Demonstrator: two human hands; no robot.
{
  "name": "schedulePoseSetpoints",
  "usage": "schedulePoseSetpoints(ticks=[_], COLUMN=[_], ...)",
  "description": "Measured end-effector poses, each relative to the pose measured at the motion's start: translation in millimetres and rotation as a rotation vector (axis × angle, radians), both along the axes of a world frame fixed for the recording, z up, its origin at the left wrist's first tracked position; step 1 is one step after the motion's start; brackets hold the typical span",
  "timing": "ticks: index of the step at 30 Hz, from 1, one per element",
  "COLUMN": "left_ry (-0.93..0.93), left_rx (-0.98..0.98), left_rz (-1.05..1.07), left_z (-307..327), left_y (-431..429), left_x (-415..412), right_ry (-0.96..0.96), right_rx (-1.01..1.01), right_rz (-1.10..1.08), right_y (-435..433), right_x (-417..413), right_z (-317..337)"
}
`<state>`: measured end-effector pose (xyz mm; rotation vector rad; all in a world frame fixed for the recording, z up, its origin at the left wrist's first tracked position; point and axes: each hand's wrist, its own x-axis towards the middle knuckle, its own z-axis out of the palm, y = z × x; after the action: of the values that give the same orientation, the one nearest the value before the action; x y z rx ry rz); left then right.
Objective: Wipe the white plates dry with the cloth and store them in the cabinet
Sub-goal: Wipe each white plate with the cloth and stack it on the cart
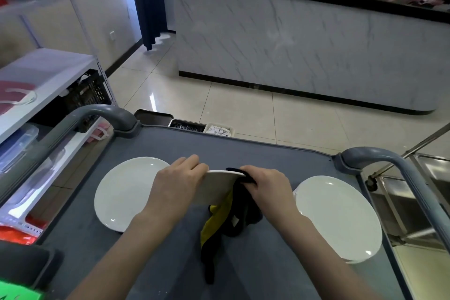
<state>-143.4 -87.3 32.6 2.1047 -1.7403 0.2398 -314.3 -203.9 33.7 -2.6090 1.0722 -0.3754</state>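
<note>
I hold a white plate (215, 187) tilted up on edge above the grey cart top (267, 156). My left hand (177, 182) grips its left rim. My right hand (266, 186) pinches a black and yellow cloth (229, 217) against the plate's right rim, and the rest of the cloth hangs down to the cart. Another white plate (124, 192) lies flat on the cart to the left. A third white plate (338, 217) lies flat to the right.
Grey cart handles rise at the left (97, 114) and right (389, 158). A white shelf unit (36, 85) with a black crate stands left. A marble-fronted counter (304, 51) stands across the tiled floor. Steel sinks (418, 192) are at the right.
</note>
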Motion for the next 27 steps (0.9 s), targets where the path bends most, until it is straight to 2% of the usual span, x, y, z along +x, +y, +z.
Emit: schedulePoseSetpoints(ticks=[2, 4, 7, 9, 11, 13, 18, 21, 23, 24, 27], left_ry=[0.123, 0.328, 0.662, 0.858, 0.824, 0.665, 0.225, 0.059, 0.076, 0.147, 0.526], left_rx=[-0.070, -0.140, -0.106, -0.083, -0.059, -0.034, 0.042, 0.044, -0.006, -0.050, -0.107], left_rz=[-0.017, -0.031, 0.056, 0.112, 0.089, 0.039, -0.051, -0.052, -0.047, -0.048, -0.018], left_z=[-3.6, -12.2, -29.9, -38.5, -42.9, -41.7, -17.3, -2.7, -3.0, -5.4, -20.0], left_y=[0.2, 1.2, 5.2, 8.9, 10.2, 9.5, -1.0, -3.9, -3.4, -2.7, 2.4], left_x=[2.5, 12.0, 30.5, 36.7, 38.1, 35.7, 21.6, 9.3, 7.5, 9.8, 24.8], right_ry=[-0.092, -0.213, -0.413, -0.471, -0.449, -0.384, -0.071, -0.049, -0.083, -0.115, -0.312], right_rx=[0.036, 0.114, 0.301, 0.406, 0.447, 0.437, 0.168, 0.054, 0.039, 0.053, 0.169], right_rz=[-0.010, -0.030, -0.063, -0.082, -0.095, -0.096, -0.008, -0.003, 0.015, 0.015, -0.019], right_y=[-1.5, -5.3, -9.8, -12.2, -16.0, -18.9, -11.7, -4.1, -3.9, -5.1, -8.5], right_x=[-2.0, -8.1, -18.6, -21.5, -21.7, -21.0, -3.1, 4.5, 3.8, 1.8, -7.9], right_z=[-0.9, -3.3, -7.5, -7.7, -8.5, -7.6, -1.1, 0.4, -0.3, -0.6, -4.4])
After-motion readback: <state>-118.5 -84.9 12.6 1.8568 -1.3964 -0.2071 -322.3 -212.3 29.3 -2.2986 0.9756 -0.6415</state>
